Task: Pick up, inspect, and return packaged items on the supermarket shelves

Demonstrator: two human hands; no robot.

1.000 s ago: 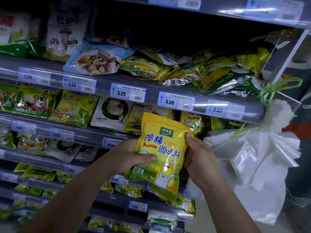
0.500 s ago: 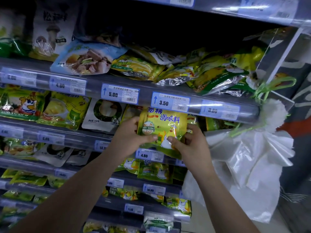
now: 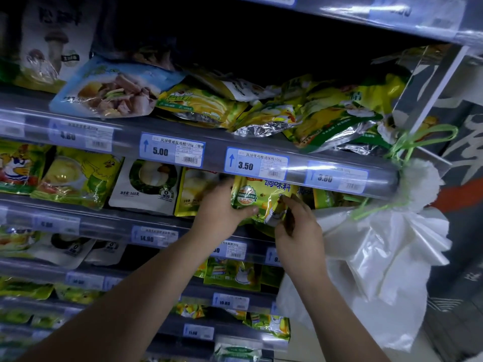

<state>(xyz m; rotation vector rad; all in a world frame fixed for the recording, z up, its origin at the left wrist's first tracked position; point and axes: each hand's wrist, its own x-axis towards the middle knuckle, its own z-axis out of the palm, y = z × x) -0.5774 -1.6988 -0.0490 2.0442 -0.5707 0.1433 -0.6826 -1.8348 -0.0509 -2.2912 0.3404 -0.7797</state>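
A yellow-green seasoning packet (image 3: 257, 198) with a cartoon chicken sits partly under the shelf rail (image 3: 295, 168) that carries the 3.50 price tag, its top edge hidden behind the rail. My left hand (image 3: 222, 212) grips the packet's left side with the thumb across its front. My right hand (image 3: 298, 228) pinches its lower right corner. Both forearms reach up from the bottom of the view.
Similar yellow and green packets (image 3: 313, 118) lie heaped on the shelf above. A white pouch (image 3: 147, 184) and another yellow packet (image 3: 193, 192) stand just left of my hands. A bundle of white plastic bags (image 3: 386, 244) hangs at the shelf's right end. Lower shelves hold more packets.
Both hands have carried the packet up and back from in front of the shelves into the second shelf row, so its top now slips behind the price rail.
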